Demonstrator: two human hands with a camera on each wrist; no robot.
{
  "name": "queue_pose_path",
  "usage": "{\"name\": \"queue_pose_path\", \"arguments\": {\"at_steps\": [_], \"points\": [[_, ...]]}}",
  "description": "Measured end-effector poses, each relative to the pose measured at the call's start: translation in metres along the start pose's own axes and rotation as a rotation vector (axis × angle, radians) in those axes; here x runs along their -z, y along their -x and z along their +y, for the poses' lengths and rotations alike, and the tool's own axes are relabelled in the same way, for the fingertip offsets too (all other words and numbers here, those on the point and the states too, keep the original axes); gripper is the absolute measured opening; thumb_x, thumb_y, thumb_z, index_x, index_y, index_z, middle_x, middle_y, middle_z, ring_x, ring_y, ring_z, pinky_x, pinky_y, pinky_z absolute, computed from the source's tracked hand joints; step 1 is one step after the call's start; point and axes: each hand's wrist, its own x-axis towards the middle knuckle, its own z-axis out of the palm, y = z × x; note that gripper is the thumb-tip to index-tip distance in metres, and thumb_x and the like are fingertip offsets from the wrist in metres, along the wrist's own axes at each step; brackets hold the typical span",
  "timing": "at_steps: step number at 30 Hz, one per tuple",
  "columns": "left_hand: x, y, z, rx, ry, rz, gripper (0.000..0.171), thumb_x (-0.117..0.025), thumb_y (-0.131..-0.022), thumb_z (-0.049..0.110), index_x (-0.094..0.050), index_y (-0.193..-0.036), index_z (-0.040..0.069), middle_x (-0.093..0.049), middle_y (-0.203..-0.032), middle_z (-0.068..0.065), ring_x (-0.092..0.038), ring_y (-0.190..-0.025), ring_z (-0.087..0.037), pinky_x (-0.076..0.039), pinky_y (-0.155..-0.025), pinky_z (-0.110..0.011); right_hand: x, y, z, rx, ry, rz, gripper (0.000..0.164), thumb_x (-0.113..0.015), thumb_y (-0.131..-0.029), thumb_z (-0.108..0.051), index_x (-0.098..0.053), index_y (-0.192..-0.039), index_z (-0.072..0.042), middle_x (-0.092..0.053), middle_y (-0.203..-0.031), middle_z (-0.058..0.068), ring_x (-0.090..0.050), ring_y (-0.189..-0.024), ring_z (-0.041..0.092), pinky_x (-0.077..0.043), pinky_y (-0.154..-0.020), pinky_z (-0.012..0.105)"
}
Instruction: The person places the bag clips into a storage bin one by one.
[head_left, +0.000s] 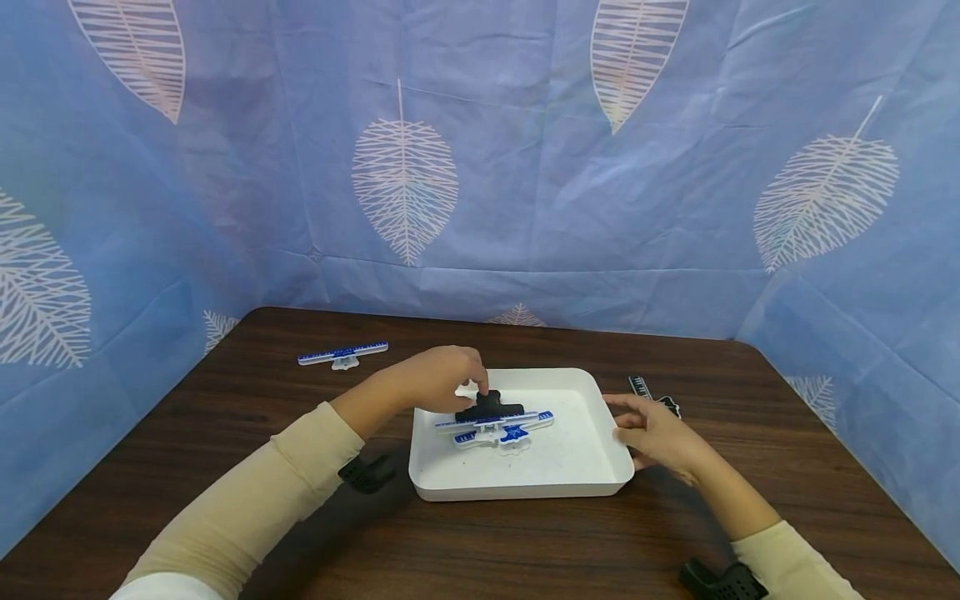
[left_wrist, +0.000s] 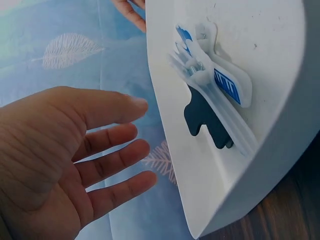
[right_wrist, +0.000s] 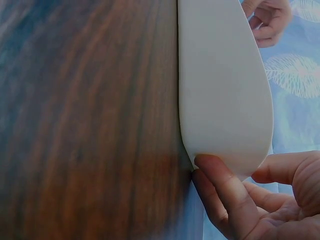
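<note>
A white tray (head_left: 577,454) stands on the table. Inside it a black clip (head_left: 491,408) and two white clips with blue ruler markings, one of them a ruler clip (head_left: 546,419), lie piled together. Over the tray's back left part hovers my left hand (head_left: 441,379), close to the black clip. The left wrist view shows its fingers loosely bent with nothing between them, apart from the clips. At the right side, my right hand (head_left: 656,432) grips the tray's edge, thumb at the rim and fingers against the outer wall (right_wrist: 225,90).
Another blue-and-white ruler clip (head_left: 343,355) lies at the table's back left. A black ruler clip (head_left: 639,386) is just behind my right hand, partly hidden. Blue cloth (head_left: 525,167) with leaf prints hangs behind the dark wooden table (head_left: 525,550).
</note>
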Motion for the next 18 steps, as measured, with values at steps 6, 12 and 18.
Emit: {"name": "queue_pose_path", "arguments": {"at_steps": [6, 12, 18], "points": [[0.002, 0.009, -0.005, 0.026, 0.007, 0.02, 0.02, -0.073, -0.084, 0.008, -0.075, -0.104, 0.009, -0.065, -0.101, -0.003, -0.062, -0.092, -0.023, -0.053, -0.082, -0.032, 0.0, 0.0, 0.0, 0.004, -0.002, -0.001, 0.06, -0.051, -0.097, 0.001, -0.022, -0.149, 0.007, -0.057, -0.119, 0.03, -0.066, -0.092, 0.035, -0.058, -0.067, 0.049], [0.003, 0.019, -0.009, 0.052, 0.0, 0.049, 0.022, -0.074, -0.084, 0.008, -0.074, -0.106, 0.009, -0.066, -0.104, -0.007, -0.062, -0.091, -0.024, -0.053, -0.079, -0.034, 0.0, 0.0, 0.0, 0.013, 0.002, -0.013, 0.06, -0.05, -0.097, 0.001, -0.022, -0.15, 0.007, -0.057, -0.119, 0.031, -0.066, -0.092, 0.035, -0.058, -0.067, 0.049], [0.005, 0.03, -0.012, 0.106, -0.029, 0.086, 0.024, -0.076, -0.082, 0.01, -0.074, -0.105, 0.011, -0.065, -0.105, -0.006, -0.062, -0.093, -0.023, -0.054, -0.082, -0.035, 0.0, 0.0, 0.0, 0.013, 0.001, -0.014, 0.06, -0.05, -0.097, 0.001, -0.021, -0.149, 0.007, -0.057, -0.119, 0.031, -0.066, -0.093, 0.035, -0.058, -0.067, 0.049]]}}
